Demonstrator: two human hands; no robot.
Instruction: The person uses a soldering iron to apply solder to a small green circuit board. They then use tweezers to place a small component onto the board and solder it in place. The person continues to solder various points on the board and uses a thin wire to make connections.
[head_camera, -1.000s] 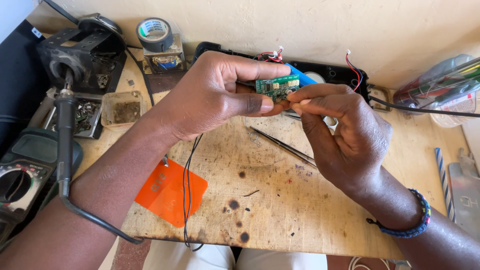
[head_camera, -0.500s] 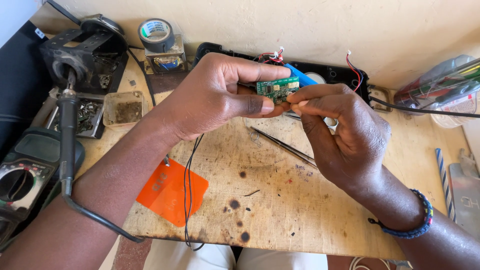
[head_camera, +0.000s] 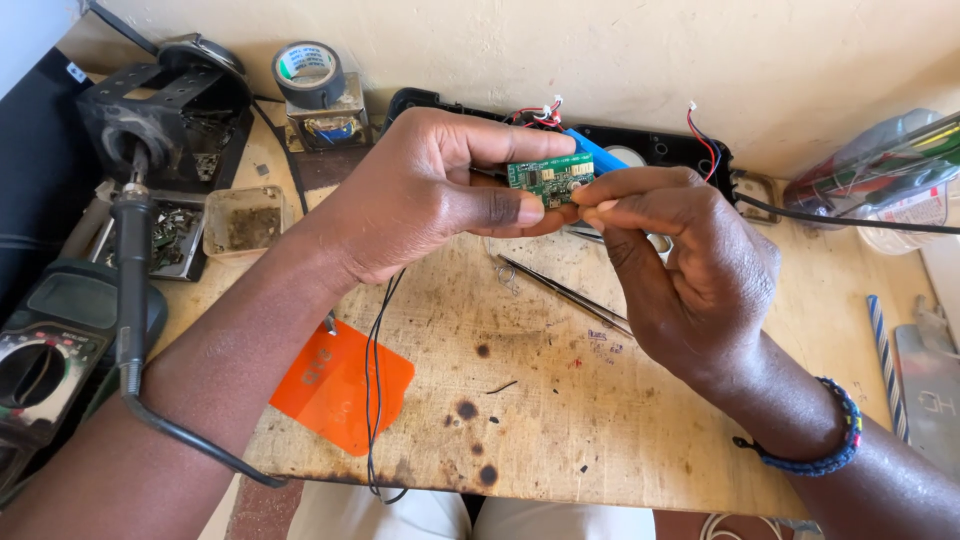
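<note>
Your left hand pinches the small green rectangular circuit board between thumb and fingers, above the scorched wooden workbench. Your right hand closes its thumb and forefinger on the board's right edge. Thin metal tweezers lie on the bench just below the board; an orange plastic sheet lies further down-left.

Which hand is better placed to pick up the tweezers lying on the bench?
Probably the right hand: the tweezers lie just beneath it, and only its fingertips pinch the green circuit board. The left hand grips the board more fully.
</note>
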